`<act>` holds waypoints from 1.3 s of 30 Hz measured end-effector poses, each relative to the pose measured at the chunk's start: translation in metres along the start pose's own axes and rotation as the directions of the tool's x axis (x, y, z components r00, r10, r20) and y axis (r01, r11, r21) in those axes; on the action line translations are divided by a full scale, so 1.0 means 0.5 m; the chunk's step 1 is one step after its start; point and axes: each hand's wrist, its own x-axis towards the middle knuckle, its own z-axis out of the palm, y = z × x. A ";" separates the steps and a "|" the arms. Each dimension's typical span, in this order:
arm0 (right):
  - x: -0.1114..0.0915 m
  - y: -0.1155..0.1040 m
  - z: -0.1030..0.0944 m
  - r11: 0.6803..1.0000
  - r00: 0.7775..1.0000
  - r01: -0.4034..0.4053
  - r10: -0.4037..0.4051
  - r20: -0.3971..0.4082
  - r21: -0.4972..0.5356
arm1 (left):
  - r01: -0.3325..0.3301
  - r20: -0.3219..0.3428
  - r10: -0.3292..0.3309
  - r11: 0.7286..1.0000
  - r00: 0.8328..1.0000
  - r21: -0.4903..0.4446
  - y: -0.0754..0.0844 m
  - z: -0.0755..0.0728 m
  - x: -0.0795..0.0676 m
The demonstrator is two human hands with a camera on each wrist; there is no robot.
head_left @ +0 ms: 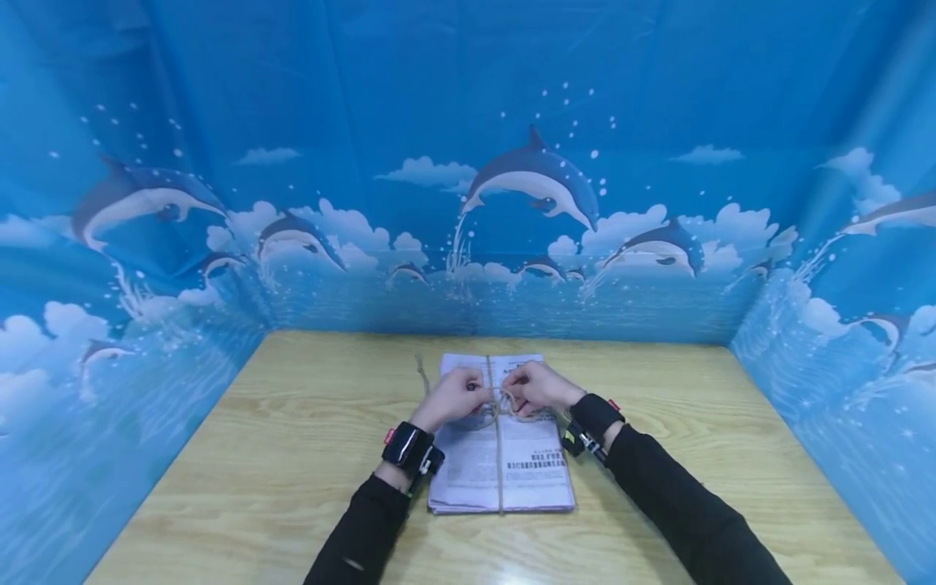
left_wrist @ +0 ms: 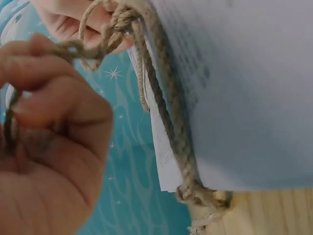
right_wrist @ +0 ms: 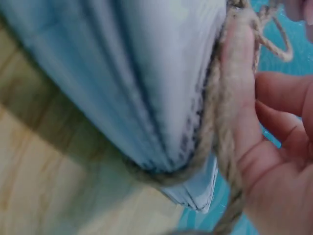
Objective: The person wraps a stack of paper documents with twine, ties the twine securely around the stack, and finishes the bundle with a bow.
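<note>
A stack of folded newspapers (head_left: 468, 475) lies on the table, with twisted rope (head_left: 500, 479) crossing it lengthwise and sideways. Over the crossing, my left hand (head_left: 459, 396) pinches one rope end; the left wrist view shows that strand running from the fingers into a loose knot (left_wrist: 122, 22) with a loop. My right hand (head_left: 541, 386) is on the other side of the knot and holds rope between thumb and fingers. In the right wrist view its thumb (right_wrist: 239, 88) lies along the rope at the knot, and a strand (right_wrist: 225, 156) hangs down beside the palm.
The wood-grain table (head_left: 292, 471) extends on both sides of the stack. A loose rope end (head_left: 422, 370) sticks out beyond the left hand. Blue dolphin-print sheeting (head_left: 512, 301) encloses the table at the back and sides.
</note>
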 end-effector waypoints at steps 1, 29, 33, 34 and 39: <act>0.000 0.000 -0.002 0.999 1.000 0.029 -0.029 0.002 -0.042 | 0.006 -0.006 -0.005 0.999 1.000 0.050 0.000 0.001 -0.001; -0.009 0.005 -0.013 0.749 0.887 0.460 -0.410 0.211 -0.477 | -0.041 0.042 0.026 0.901 0.999 0.432 0.007 0.022 -0.012; -0.011 0.002 -0.023 0.755 0.863 0.503 -0.409 0.298 -0.422 | -0.032 0.052 0.011 0.896 0.999 0.442 0.007 0.024 -0.014; -0.011 0.002 -0.024 0.762 0.863 0.500 -0.400 0.308 -0.411 | -0.031 0.053 0.009 0.895 0.999 0.445 0.007 0.025 -0.014; -0.009 0.002 -0.027 0.793 0.900 0.434 -0.366 0.236 -0.428 | -0.046 0.053 0.025 0.883 0.998 0.467 0.010 0.024 -0.014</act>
